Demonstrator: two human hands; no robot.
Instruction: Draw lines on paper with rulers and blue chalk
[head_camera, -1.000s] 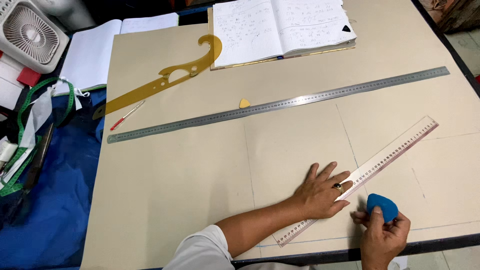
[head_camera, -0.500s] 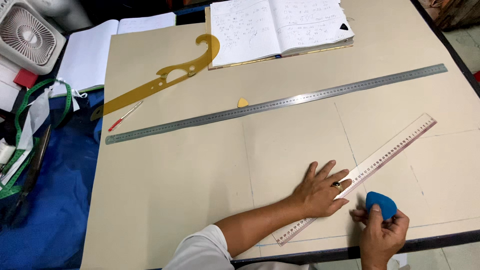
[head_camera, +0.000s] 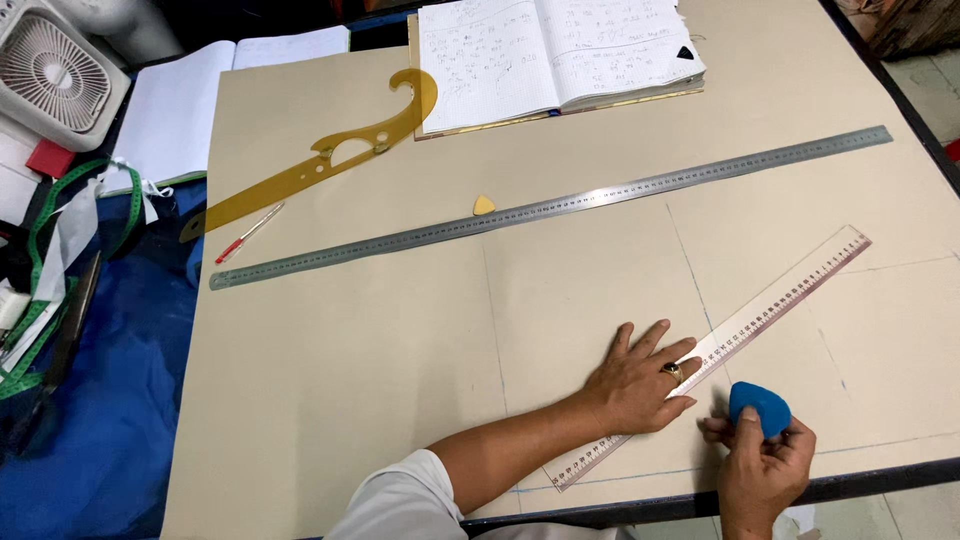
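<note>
Fingers (head_camera: 650, 352) of the left hand (head_camera: 640, 385) lie spread and flat, pressing the clear plastic ruler (head_camera: 745, 330) down onto the tan pattern paper (head_camera: 380, 370); they grip nothing, only hold it still. Just beside them, toward the near edge of the tabletop (head_camera: 880, 478), the right hand (head_camera: 762, 468) has its fingers (head_camera: 720, 432) pinched shut around a blue piece of tailor's chalk (head_camera: 760, 407), which sits close to the ruler's near edge. Faint chalk lines cross the paper around both hands. Well beyond the fingers a long steel ruler (head_camera: 550, 210) runs slantwise, with a small yellow chalk wedge (head_camera: 484, 205) touching its far side. Farther off lie a yellow curve template (head_camera: 310, 170), a red pen (head_camera: 248, 233) and an open notebook (head_camera: 555, 55).
</note>
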